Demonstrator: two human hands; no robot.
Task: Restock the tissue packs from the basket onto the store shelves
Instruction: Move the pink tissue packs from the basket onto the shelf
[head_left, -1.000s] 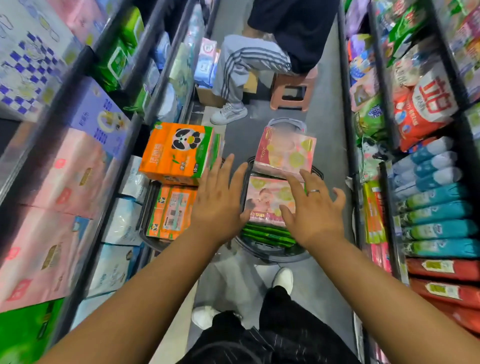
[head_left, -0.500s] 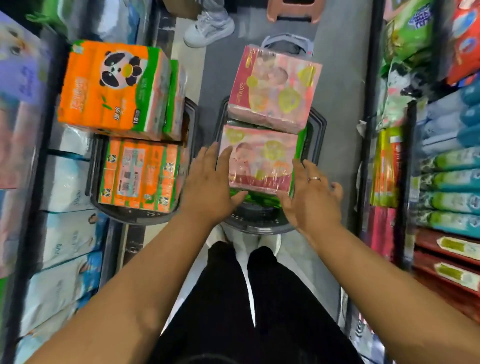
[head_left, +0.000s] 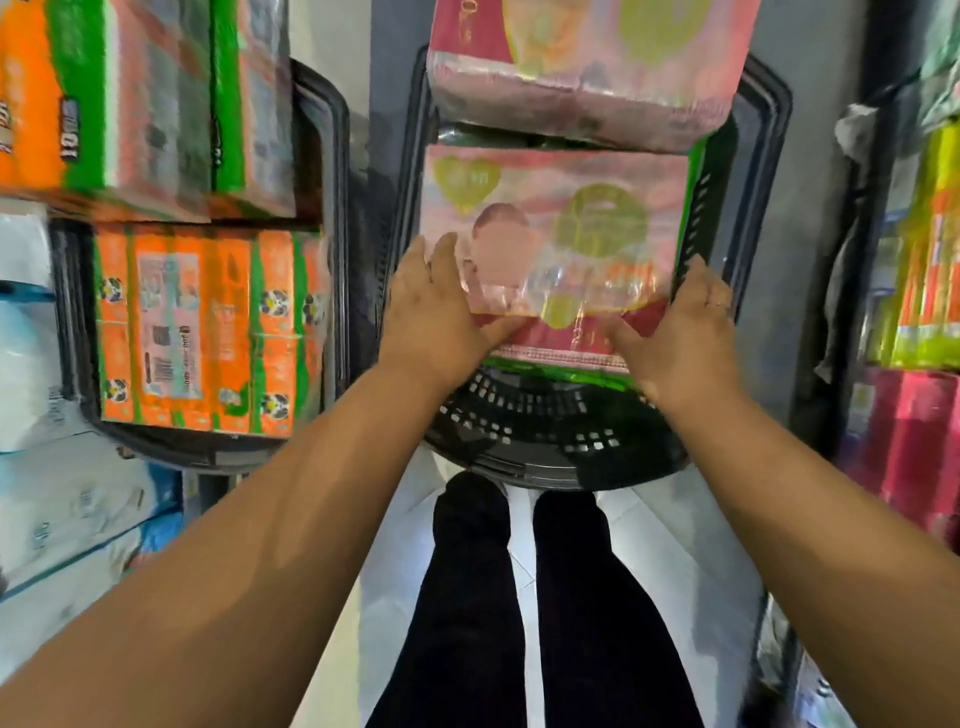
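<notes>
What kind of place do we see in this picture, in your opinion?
Most likely a narrow shop aisle. Shelved goods line both sides: white packs left, red packs right. On the floor stand a black basket of orange tissue packs and a second basket holding a pink tissue pack.

The grey aisle floor (head_left: 795, 234) ahead of you carries two black plastic baskets side by side. The mesh-walled basket (head_left: 545, 462) stands just beyond your black-clad feet (head_left: 470, 512). The second basket (head_left: 208, 452) stands just to its left, close against the left-hand shelving.
</notes>
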